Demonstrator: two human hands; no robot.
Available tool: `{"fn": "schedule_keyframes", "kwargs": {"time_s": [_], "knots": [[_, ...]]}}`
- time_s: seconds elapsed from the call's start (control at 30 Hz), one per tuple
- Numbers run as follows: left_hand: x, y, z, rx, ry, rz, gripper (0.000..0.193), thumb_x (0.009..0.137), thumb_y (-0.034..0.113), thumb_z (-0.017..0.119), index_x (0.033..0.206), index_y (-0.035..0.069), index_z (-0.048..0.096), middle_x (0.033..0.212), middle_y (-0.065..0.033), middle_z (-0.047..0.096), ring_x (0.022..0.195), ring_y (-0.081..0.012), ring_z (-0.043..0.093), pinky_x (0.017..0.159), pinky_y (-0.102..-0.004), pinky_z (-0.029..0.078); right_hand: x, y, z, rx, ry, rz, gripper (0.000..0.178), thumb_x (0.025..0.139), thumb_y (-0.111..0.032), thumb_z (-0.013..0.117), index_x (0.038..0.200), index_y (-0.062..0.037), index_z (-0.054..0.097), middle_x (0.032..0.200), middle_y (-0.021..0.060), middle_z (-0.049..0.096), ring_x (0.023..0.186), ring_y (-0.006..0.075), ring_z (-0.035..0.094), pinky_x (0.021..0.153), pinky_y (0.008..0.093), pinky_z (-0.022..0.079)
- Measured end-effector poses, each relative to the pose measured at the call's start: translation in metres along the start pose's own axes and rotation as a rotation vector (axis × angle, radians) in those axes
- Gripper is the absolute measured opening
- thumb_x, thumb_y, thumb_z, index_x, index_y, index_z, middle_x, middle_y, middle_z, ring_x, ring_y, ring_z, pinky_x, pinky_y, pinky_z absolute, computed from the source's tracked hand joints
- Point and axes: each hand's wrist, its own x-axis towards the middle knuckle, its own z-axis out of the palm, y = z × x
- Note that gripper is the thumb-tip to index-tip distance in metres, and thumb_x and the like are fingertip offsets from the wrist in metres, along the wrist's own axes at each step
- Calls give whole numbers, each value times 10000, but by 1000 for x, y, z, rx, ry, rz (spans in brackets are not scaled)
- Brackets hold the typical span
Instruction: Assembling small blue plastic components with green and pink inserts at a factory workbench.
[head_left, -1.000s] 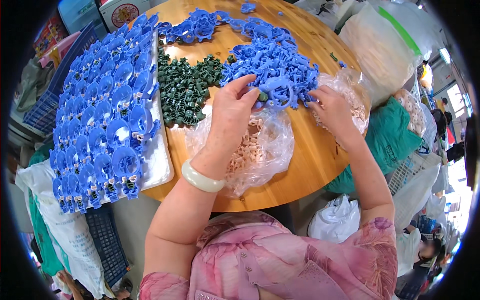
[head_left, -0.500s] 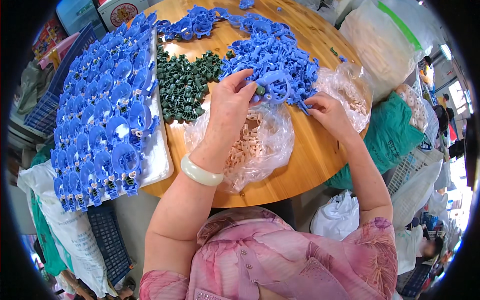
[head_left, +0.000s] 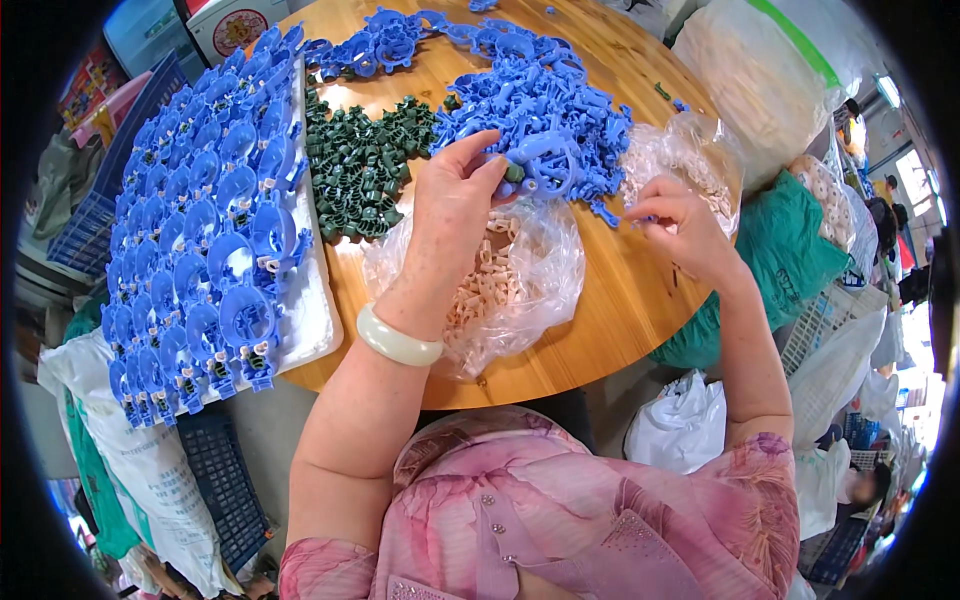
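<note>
My left hand [head_left: 455, 200] pinches a blue plastic ring-shaped part [head_left: 553, 160] by its near end, above an open clear bag [head_left: 545, 265] of small pale pink pieces [head_left: 487, 290]. A dark green piece [head_left: 514, 173] sits on that part beside my fingertips. My right hand [head_left: 685, 228] is raised to the right of the blue pile, fingers pinched. A bit of blue shows between its fingertips, its shape too small to make out. Right behind the held part spreads a heap of small blue plastic pieces [head_left: 560, 105]. Dark green clips [head_left: 360, 170] lie heaped to its left.
A white board [head_left: 318, 310] at the table's left bears rows of blue ring-shaped assemblies [head_left: 205, 235]. More blue rings [head_left: 385, 45] lie at the back. Another clear bag of pale pieces [head_left: 690, 170] stands right. Large sacks [head_left: 755, 85] crowd the round wooden table [head_left: 620, 310].
My right hand has drawn back from the edge of the blue pile, up and to the right, its fingers pinched. My left hand keeps the blue part at nearly the same place.
</note>
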Motion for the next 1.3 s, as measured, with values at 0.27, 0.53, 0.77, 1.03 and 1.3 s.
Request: {"fn": "schedule_keyframes", "kwargs": {"time_s": [0.27,0.53,0.77,1.03,1.3], "knots": [[1,1,2,31,15,-2,295,867,27,539,1155,-39,543,913,-77,609,771,-120,592,726,-289,552,5,-12,23,-20,-155,22,228,757,-12,576,985,-13,591,816,91,589,747,190,585,666,299,472],[2,-3,1,-4,-4,-1,334,859,19,542,1182,-59,507,871,-63,593,708,-107,564,656,-240,526,-1,3,35,-20,-59,-146,221,762,-53,637,977,-23,595,876,87,548,711,188,563,654,297,470],[4,-6,-1,14,-14,1,293,864,24,545,1149,-44,542,914,-84,611,781,-127,598,724,-306,556,-8,6,35,-113,-3,-100,254,746,-33,644,994,-32,589,889,84,555,767,190,574,668,303,468],[3,-7,-1,30,-27,-10,308,860,12,543,1162,-48,534,890,-65,598,750,-118,582,723,-297,559,-8,-12,30,41,-18,67,217,744,-3,633,959,-33,626,906,78,590,819,208,575,706,296,460],[1,-9,2,20,-31,7,308,863,13,541,1168,-35,536,887,-61,606,747,-113,596,712,-274,560,22,-67,30,7,439,-270,231,703,-35,694,929,-60,656,866,61,631,824,224,567,724,321,456]]}}
